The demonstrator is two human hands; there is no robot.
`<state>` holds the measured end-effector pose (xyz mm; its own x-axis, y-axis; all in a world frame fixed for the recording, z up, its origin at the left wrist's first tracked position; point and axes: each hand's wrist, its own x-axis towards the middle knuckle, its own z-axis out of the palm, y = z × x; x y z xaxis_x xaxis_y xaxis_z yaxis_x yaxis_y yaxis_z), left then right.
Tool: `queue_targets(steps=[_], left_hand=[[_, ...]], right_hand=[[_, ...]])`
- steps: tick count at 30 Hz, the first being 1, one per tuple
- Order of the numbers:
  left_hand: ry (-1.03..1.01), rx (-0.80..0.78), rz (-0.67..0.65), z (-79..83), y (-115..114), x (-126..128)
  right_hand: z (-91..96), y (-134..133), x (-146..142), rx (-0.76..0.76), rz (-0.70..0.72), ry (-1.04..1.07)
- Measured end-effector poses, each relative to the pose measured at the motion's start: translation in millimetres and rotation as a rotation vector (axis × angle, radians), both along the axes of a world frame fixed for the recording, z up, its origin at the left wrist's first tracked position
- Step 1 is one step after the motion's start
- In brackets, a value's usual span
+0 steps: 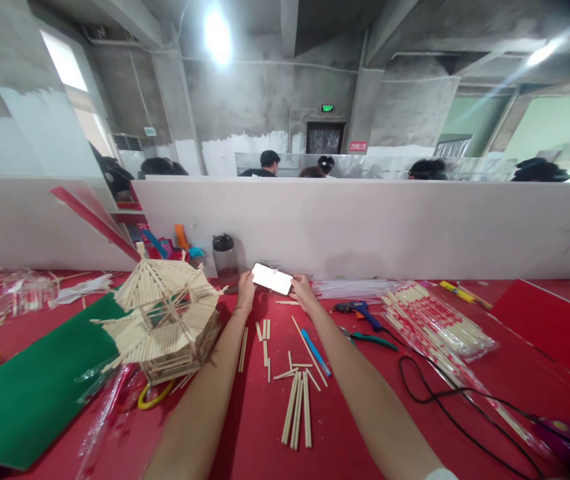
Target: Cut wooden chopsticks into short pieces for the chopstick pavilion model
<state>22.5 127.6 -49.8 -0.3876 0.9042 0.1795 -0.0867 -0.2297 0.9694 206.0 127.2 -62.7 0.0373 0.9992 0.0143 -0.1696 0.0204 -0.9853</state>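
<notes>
Both arms reach forward over the red tabletop. My left hand (246, 292) is closed on the left end of a phone (272, 279), and my right hand (303, 292) is closed on its right end. The phone lies sideways, and its face glows a blank white. Below it, several wooden sticks (297, 410) lie loose between my forearms, with a blue pen-like stick (316, 352) next to my right forearm. Left of my left arm stands a pagoda-like model (169, 313) built from wooden sticks.
A dark-lidded bottle (225, 257) stands behind my left hand. To the right lie a glue gun (359, 312), green-handled pliers (372, 341), bagged sticks (439, 320) and a black cable (457, 393). A green board (49, 380) is at left. A white partition (365, 227) closes the back.
</notes>
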Motion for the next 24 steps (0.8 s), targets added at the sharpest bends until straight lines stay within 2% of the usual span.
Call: queue_targets(steps=[6, 11, 15, 24], left_hand=[[-0.294, 0.113, -0.007, 5.4, -5, 10], [-0.377, 0.141, 0.057, 8.9, 3, 20], [-0.330, 0.147, 0.058, 11.1, 5, 27], [-0.052, 0.103, -0.115, 11.3, 0, 34]], right_hand=[[-1.3, -19, -4, -0.060, 0.039, 0.124], [0.1, -27, -9, -0.047, 0.087, 0.154], [4.7, -31, -8, -0.046, 0.156, 0.114], [9.4, -46, 0, 0.007, 0.248, 0.030]])
